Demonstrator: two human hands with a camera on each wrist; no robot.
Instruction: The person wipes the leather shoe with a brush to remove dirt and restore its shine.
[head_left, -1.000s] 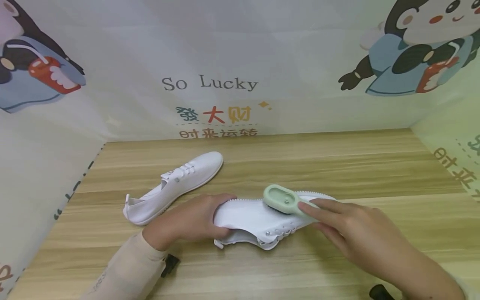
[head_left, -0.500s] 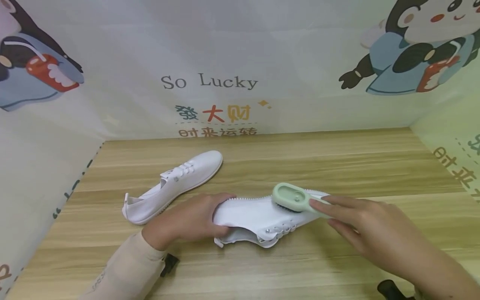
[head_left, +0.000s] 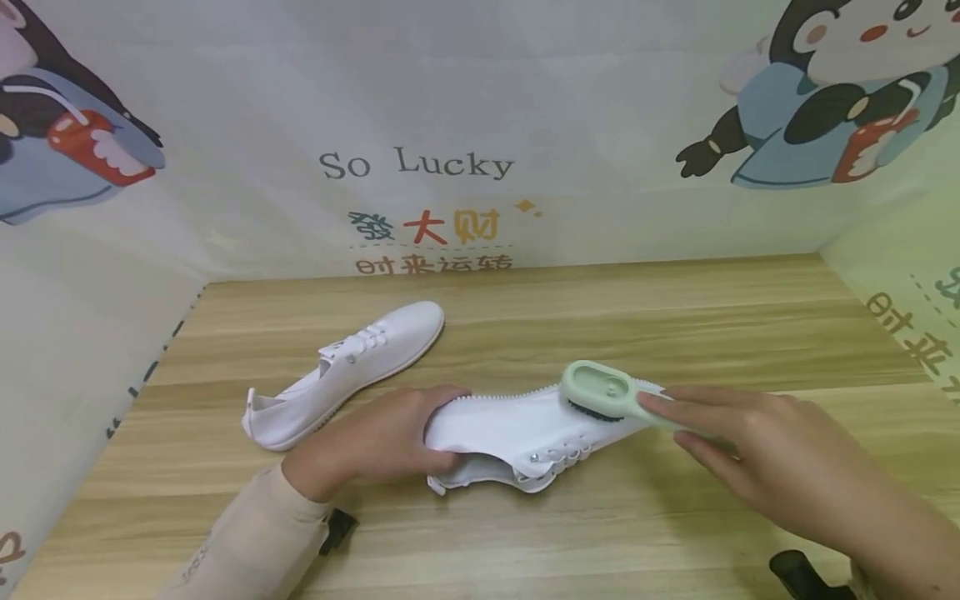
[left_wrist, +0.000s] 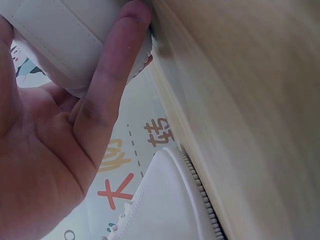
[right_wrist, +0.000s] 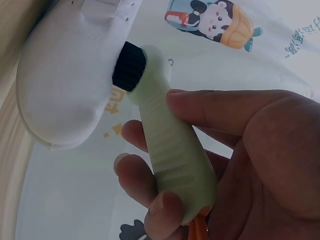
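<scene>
My left hand (head_left: 397, 433) grips the heel end of a white lace-up shoe (head_left: 487, 429), which lies tipped on its side with its laces toward me. In the left wrist view a finger and the palm wrap the heel (left_wrist: 60, 40). My right hand (head_left: 757, 442) holds a pale green shoe brush (head_left: 600, 390) by its handle. The brush's dark bristles (right_wrist: 130, 67) touch the side of the shoe toward the toe, as the right wrist view also shows. Fingers and thumb curl round the ribbed handle (right_wrist: 170, 145), which has an orange loop at its end.
A second white shoe (head_left: 360, 358) stands upright behind my left forearm on the wood-grain table (head_left: 675, 325). Printed white sheeting (head_left: 600, 125) walls the back and both sides. Black pieces (head_left: 339, 529) sit at both wrists.
The brush has slid to the right along the shoe's side toward the toe, with my right hand moving along. My left hand and both shoes stay nearly in place.
</scene>
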